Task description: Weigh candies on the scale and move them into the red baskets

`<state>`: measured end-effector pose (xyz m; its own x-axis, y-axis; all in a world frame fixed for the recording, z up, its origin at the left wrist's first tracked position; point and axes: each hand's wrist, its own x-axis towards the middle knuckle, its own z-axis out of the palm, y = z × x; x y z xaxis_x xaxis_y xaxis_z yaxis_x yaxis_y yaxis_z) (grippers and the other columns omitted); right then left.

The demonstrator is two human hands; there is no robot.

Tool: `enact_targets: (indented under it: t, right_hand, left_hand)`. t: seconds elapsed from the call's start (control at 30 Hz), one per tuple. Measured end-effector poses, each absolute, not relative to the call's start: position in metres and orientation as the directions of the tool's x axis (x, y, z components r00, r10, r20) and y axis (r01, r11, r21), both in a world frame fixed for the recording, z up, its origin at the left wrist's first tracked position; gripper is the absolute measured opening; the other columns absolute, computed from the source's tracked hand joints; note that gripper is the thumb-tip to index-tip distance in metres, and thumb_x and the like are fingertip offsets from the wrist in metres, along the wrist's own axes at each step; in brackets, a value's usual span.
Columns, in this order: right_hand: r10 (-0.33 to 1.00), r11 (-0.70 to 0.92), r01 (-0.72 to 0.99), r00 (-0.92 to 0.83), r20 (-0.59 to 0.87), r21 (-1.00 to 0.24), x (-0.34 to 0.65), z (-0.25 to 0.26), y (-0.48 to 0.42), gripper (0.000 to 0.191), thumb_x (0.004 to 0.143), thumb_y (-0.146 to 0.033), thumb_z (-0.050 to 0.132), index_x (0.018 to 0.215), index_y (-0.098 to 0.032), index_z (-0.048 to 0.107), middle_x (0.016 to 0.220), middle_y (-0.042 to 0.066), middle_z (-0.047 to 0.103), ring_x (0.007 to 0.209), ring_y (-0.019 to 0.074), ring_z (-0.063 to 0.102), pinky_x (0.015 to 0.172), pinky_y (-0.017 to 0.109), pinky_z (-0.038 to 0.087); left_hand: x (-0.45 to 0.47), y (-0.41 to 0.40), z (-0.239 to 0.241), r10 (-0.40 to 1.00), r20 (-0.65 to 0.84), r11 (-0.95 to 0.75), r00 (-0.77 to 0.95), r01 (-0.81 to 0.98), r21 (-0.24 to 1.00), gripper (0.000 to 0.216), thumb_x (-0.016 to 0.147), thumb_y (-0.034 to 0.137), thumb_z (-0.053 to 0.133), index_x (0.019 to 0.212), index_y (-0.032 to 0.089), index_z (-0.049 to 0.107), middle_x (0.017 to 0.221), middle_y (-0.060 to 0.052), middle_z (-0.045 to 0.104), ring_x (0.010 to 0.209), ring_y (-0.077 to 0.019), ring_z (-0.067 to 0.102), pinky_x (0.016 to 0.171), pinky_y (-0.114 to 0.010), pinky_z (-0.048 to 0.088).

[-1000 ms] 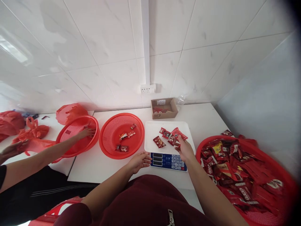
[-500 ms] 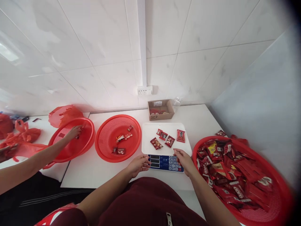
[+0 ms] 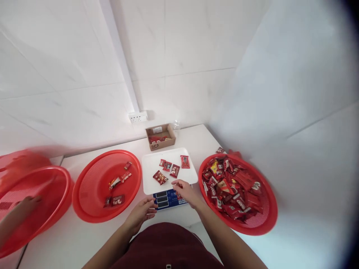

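My left hand [image 3: 141, 214] hovers by the left end of the scale's blue keypad panel [image 3: 168, 199], fingers apart and nothing in them. Over the right part of that panel, my right hand [image 3: 185, 191] is curled, with a small red snack packet [image 3: 178, 195] partly showing beneath its fingers. The scale's white pan [image 3: 148, 178] carries several wrapped snacks: a dark red packet [image 3: 160, 177], a brownish-red packet [image 3: 174, 170], a brighter red packet [image 3: 185, 161] and smaller ones near the middle.
To the right stands a red basket [image 3: 270, 203] heaped with packets. Left of the scale, another red basket [image 3: 81, 186] holds several packets. A co-worker's hand [image 3: 29, 204] reaches into the far-left basket [image 3: 66, 179]. Behind the pan sits a cardboard box [image 3: 165, 144] with packets inside.
The view has turned right, so the table's contents appear further left. My hands stay near the scale's panel. The packets on the pan keep their places.
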<state>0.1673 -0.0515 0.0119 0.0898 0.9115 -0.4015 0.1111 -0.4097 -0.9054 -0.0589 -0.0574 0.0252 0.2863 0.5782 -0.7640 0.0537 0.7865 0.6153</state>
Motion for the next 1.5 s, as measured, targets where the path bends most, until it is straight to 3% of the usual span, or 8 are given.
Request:
enact_targets:
  t: [0.3,0.43,0.6,0.8,1.0,1.13,1.27,1.5]
  right_hand:
    - [0.839,-0.448,0.247,0.448,-0.309,-0.859,0.281,0.02,-0.103,0.028,0.072,-0.043,0.054,0.085,-0.022,0.065,0.085,0.004,0.068,0.078,0.0211,0.062,0.072,0.033,0.047]
    - [0.721,-0.505,0.143,0.612,-0.325,-0.851,0.321,0.004,-0.113,0.022,0.064,-0.034,0.063,0.083,-0.023,0.065,0.085,0.005,0.069,0.085,0.0226,0.062,0.081,0.036,0.047]
    - [0.643,-0.503,-0.072,0.635,-0.429,-0.861,0.335,-0.022,-0.09,0.017,0.069,-0.039,0.062,0.071,-0.023,0.056,0.067,0.005,0.067,0.069,0.0217,0.065,0.06,0.035,0.053]
    - [0.558,-0.466,-0.24,0.668,-0.493,-0.852,0.337,-0.04,-0.063,0.026,0.068,-0.047,0.062,0.062,-0.025,0.049,0.047,0.001,0.057,0.05,0.0194,0.059,0.044,0.031,0.049]
    - [0.532,-0.409,-0.26,0.71,-0.46,-0.875,0.331,-0.032,-0.092,0.024,0.063,-0.043,0.065,0.061,-0.023,0.051,0.05,-0.001,0.057,0.048,0.0156,0.055,0.045,0.028,0.045]
    - [0.564,-0.402,-0.185,0.722,-0.402,-0.897,0.324,-0.017,-0.129,0.031,0.064,-0.051,0.063,0.067,-0.023,0.053,0.051,-0.003,0.056,0.047,0.0144,0.051,0.046,0.028,0.041]
    - [0.684,-0.381,-0.039,0.66,-0.31,-0.924,0.313,0.01,-0.146,0.037,0.066,-0.06,0.06,0.071,-0.023,0.053,0.051,-0.003,0.054,0.05,0.0154,0.05,0.048,0.028,0.041]
    - [0.914,-0.339,-0.1,0.199,-0.353,-0.935,0.265,0.048,-0.13,0.045,0.059,-0.063,0.068,0.062,-0.022,0.047,0.051,-0.004,0.049,0.049,0.0121,0.045,0.048,0.026,0.037]
  left_hand:
    - [-0.039,-0.061,0.028,0.571,-0.765,0.786,0.296,0.07,0.614,0.05,0.061,0.049,0.074,0.096,0.018,0.055,0.086,-0.003,0.064,0.073,-0.0135,0.058,0.071,-0.028,0.045]
    - [-0.029,-0.065,0.033,0.571,-0.765,0.778,0.299,0.1,0.62,0.05,0.061,0.048,0.074,0.096,0.018,0.056,0.085,-0.003,0.063,0.072,-0.0136,0.058,0.071,-0.028,0.045]
    - [-0.021,-0.071,0.037,0.577,-0.76,0.769,0.3,0.114,0.629,0.049,0.06,0.049,0.074,0.094,0.018,0.056,0.084,-0.003,0.063,0.072,-0.0138,0.058,0.072,-0.028,0.044]
    - [-0.014,-0.076,0.037,0.579,-0.756,0.768,0.304,0.106,0.631,0.047,0.06,0.047,0.074,0.093,0.018,0.057,0.084,-0.003,0.063,0.072,-0.0136,0.058,0.072,-0.029,0.044]
    - [-0.005,-0.078,0.036,0.588,-0.745,0.759,0.315,0.103,0.642,0.045,0.064,0.046,0.072,0.095,0.018,0.056,0.086,-0.004,0.062,0.072,-0.013,0.057,0.071,-0.028,0.043]
    - [0.011,-0.078,0.042,0.594,-0.723,0.741,0.353,0.111,0.663,0.042,0.067,0.045,0.071,0.096,0.018,0.056,0.087,-0.005,0.063,0.073,-0.013,0.058,0.07,-0.028,0.043]
    - [0.04,-0.075,0.054,0.591,-0.691,0.716,0.417,0.123,0.687,0.04,0.069,0.044,0.07,0.097,0.017,0.059,0.089,-0.006,0.063,0.074,-0.0142,0.058,0.071,-0.03,0.043]
    - [0.09,-0.067,0.059,0.615,-0.518,0.71,0.594,-0.131,0.692,0.036,0.074,0.044,0.069,0.097,0.017,0.062,0.099,-0.009,0.066,0.084,-0.0177,0.061,0.076,-0.032,0.045]
